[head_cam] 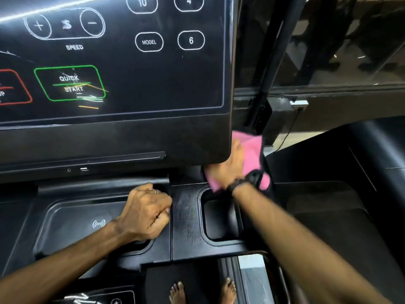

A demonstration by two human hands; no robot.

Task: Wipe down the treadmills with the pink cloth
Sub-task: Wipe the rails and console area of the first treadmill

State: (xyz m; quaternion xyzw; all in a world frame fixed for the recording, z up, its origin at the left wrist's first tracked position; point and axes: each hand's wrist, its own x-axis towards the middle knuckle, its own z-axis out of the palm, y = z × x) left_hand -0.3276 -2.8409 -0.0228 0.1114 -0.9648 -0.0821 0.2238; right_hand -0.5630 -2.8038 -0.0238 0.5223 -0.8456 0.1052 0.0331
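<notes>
- A dim gym is seen, with dark glass and a black post behind the treadmill console (135, 137), which is taken as the landmark throughout.
- The console is a glossy black slab with rounded corners; white outlined buttons, a green QUICK START box (69, 83) and part of a red-outlined box are printed on it, and light streaks are reflected in its sheen.
- Below the console a matte black plastic tray (72, 224) with a wireless-charging mark is set, and to the tray's right a deep rounded cup holder (221, 218).
- The pink cloth (252, 154), soft and crumpled, is held against the console's lower right corner, where it wraps the edge.
- The right hand (230, 167) is pressed over the cloth with its grip curled into the fabric; a black watch (245, 183) is worn on the wrist.
- The left hand (146, 213) is rested below the console on the tray's right rim, its grip closed in a loose fist; nothing is seen inside it, and a ring is worn.
- Progress is judged as partial: only the console's corner is under the cloth now. Faint smears remain on the strip between tray and cup holder, so that strip, the tray and the holder appear still to be done.
- Bare feet (201, 290) are seen on the belt beneath the console; other treadmills cannot be assessed.
</notes>
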